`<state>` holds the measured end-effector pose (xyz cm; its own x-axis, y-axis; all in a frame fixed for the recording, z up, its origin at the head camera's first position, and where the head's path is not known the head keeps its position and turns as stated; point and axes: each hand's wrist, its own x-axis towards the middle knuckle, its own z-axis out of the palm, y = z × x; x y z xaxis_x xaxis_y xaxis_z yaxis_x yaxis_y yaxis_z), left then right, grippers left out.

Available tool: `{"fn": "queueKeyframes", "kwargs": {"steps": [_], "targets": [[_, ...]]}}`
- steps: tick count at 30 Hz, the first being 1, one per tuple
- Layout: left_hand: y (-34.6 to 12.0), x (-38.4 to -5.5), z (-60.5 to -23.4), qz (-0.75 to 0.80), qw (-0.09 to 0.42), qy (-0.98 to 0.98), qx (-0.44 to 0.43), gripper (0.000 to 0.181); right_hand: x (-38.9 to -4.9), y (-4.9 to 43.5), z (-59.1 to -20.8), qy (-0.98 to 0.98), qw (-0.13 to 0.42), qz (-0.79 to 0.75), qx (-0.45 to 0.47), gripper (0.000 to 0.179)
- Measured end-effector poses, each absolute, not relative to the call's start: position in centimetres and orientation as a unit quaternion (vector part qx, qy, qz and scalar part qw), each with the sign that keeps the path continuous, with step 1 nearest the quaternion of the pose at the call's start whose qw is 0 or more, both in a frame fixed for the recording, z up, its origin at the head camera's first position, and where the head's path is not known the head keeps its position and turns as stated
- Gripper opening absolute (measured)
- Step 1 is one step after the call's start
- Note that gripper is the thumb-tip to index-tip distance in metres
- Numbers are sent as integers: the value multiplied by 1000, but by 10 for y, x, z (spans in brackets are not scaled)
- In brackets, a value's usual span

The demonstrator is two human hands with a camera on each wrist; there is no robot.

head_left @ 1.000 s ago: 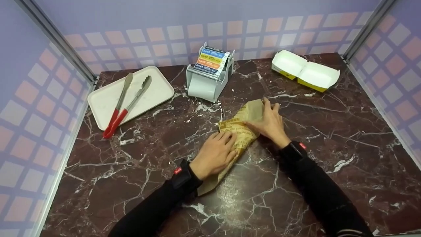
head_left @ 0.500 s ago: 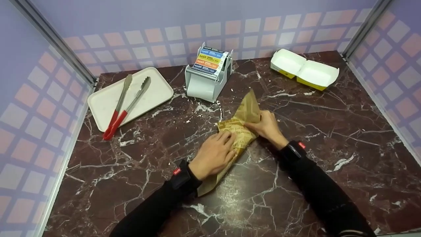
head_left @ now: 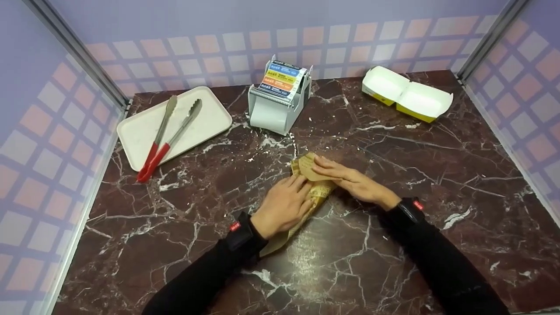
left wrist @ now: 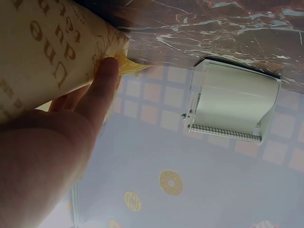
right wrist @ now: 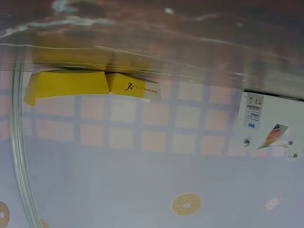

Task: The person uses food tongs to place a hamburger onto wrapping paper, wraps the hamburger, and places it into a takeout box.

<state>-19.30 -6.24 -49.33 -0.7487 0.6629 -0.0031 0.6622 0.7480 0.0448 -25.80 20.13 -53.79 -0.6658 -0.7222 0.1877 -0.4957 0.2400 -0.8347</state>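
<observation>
A parcel of brown printed wrapping paper [head_left: 321, 191] lies slantwise on the marbled table, its contents hidden. My left hand [head_left: 282, 205] holds it down, fingers bent over the top and thumb along the right side. In the left wrist view, the paper [left wrist: 35, 52] bulges beside that hand's thumb [left wrist: 102, 85]. My right hand [head_left: 352, 180] has straight fingers pressed on the folded flap [head_left: 305, 166] at the far end. The right wrist view does not show the hand.
Behind the parcel stands a grey label dispenser [head_left: 271, 111] with coloured labels. A white tray [head_left: 210, 118] at the left bears red-handled tongs [head_left: 161, 153]. At the back right sits an opened yellow-and-white box [head_left: 424, 103]. Patterned walls enclose the table's back and sides.
My right hand has brought the pointed far end of the paper down and leftward over the parcel, its fingers straightening onto the fold. My left hand has stayed in place.
</observation>
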Motion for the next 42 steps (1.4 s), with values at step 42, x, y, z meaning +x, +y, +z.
{"fn": "queueKeyframes", "kwargs": {"steps": [42], "targets": [[-85,-214,-482,208,28,912,352,39,-225,141,-528,925,-23,-188,-329,54]]}}
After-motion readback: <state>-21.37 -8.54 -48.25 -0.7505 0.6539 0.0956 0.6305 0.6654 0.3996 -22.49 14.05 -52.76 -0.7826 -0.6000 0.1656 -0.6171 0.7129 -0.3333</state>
